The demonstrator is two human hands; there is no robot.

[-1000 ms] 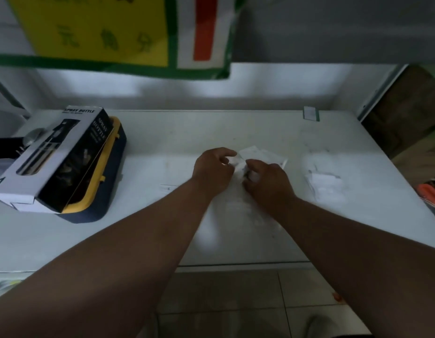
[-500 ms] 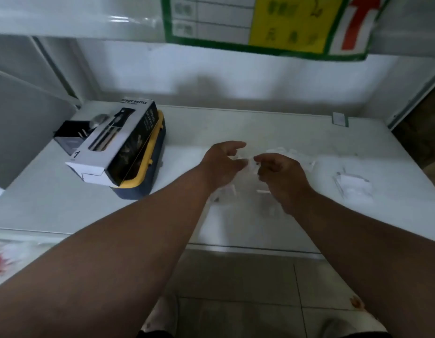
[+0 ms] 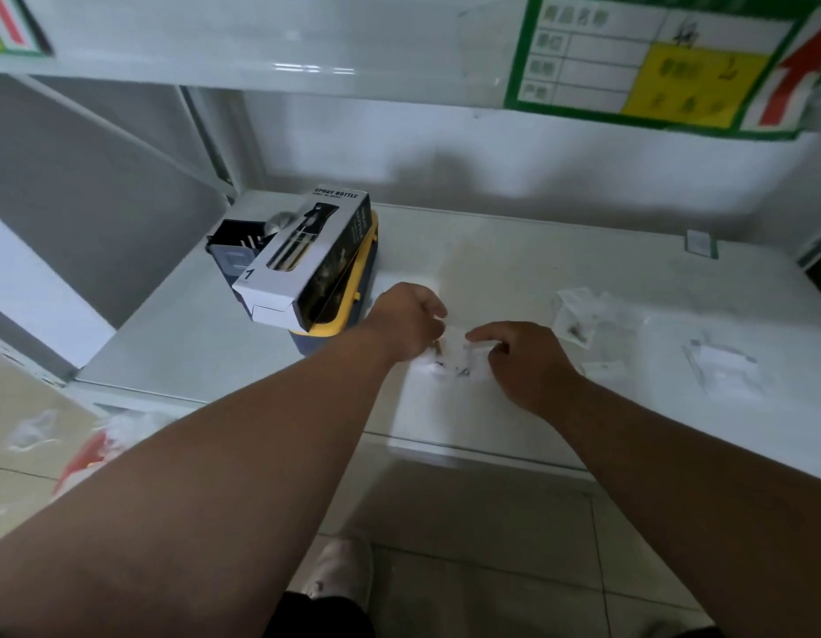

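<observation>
Risk notes, left to right. The white-and-black cardboard spray-bottle box (image 3: 307,255) lies tilted on a dark blue plastic case with a yellow rim (image 3: 328,336), and it only rests there. The left hand (image 3: 406,322) is just beside it, so a sideways jerk of that wrist could knock the box off. The left hand's fingers are curled and appear to pinch the left edge of a small clear plastic bag (image 3: 454,356). The bag sits low over the white shelf board (image 3: 514,250), near its front edge and between both hands. The right hand (image 3: 526,361) is also curled and seems to hold the bag's right edge; the fingertip contact is too blurred to confirm. Small dark bits show in or under the bag, and I can't tell which. The main risk is the hands pulling apart too hard: the film tears suddenly, the contents scatter, and some roll off the front edge onto the tiled floor (image 3: 468,545). The thin film could also slip out of a light pinch. Farther right are more loose clear bags (image 3: 583,310) and a white paper packet (image 3: 722,366), so spilled parts could get mixed in with those.
</observation>
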